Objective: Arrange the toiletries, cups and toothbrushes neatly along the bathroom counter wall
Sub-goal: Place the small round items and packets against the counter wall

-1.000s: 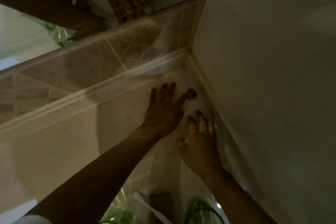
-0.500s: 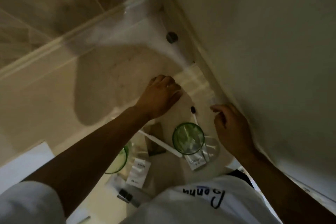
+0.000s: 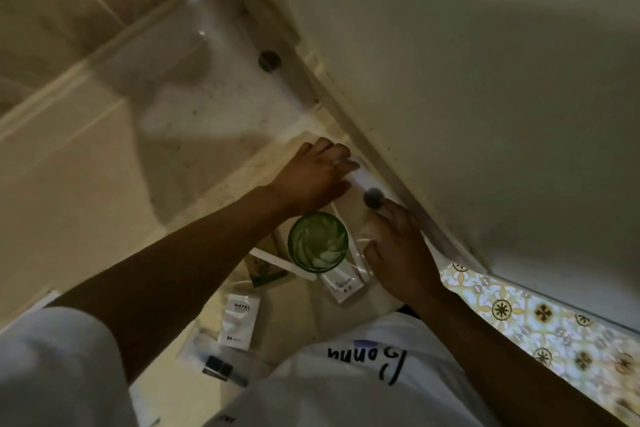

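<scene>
Green cup (image 3: 318,241): upright on the counter (image 3: 104,204), between the two forearms; it looks like glass, so probably heavy, slippery and fragile; best taken around the wall, not by the rim.
Toothbrush (image 3: 282,264): long, white, light, stiff; lies touching the cup's base; pick it at the middle.
Sachets (image 3: 239,321): flat, soft packets near the body; take by an edge.
Left hand (image 3: 317,173): fingers curled down on a pale packet (image 3: 360,180) beside the wall; the exact grip cannot be told.
Right hand (image 3: 398,250): flat, fingers spread, fingertips near a small dark cap (image 3: 373,198).
</scene>
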The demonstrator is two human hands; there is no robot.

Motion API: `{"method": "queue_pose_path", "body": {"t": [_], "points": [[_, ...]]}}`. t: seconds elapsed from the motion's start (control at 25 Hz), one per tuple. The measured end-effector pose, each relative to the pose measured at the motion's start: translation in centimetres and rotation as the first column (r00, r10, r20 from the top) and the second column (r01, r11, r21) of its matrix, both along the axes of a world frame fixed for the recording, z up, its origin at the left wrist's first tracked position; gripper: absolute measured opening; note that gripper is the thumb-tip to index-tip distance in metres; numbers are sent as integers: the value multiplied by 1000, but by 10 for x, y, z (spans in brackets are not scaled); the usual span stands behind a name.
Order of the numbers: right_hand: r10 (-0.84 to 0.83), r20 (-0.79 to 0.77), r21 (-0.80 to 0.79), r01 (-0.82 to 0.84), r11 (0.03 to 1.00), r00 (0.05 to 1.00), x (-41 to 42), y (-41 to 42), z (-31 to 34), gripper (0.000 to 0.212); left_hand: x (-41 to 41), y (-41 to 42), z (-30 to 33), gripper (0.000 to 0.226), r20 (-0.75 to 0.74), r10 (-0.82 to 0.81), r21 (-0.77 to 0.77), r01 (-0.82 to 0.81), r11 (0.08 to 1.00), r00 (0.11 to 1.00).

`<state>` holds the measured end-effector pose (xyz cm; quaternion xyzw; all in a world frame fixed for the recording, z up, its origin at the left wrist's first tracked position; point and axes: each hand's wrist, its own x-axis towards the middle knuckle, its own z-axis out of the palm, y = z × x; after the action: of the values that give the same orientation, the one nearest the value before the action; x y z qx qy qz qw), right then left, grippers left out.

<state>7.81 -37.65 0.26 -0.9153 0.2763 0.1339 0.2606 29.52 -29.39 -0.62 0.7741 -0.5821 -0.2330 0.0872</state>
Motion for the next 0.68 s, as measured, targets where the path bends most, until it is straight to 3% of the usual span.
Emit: {"method": "queue_pose_path", "body": {"t": [0.28, 0.4, 0.52, 0.68], "points": [[118, 107, 37, -122, 992, 987, 47, 2, -5, 56, 16, 23, -6, 33, 114, 194, 7, -196, 981, 974], [88, 190, 176, -122, 977, 978, 81, 4, -11, 44, 31, 44, -6, 42, 183, 333, 35, -344, 938, 925], [55, 225, 331, -129, 935, 973, 121, 1, -18, 50, 52, 61, -6, 49, 203, 440, 80, -462, 883, 875], [61, 275, 350, -159, 923, 959, 166, -5, -18, 56, 83, 71, -10, 58, 227, 504, 101, -535, 839, 833]]}}
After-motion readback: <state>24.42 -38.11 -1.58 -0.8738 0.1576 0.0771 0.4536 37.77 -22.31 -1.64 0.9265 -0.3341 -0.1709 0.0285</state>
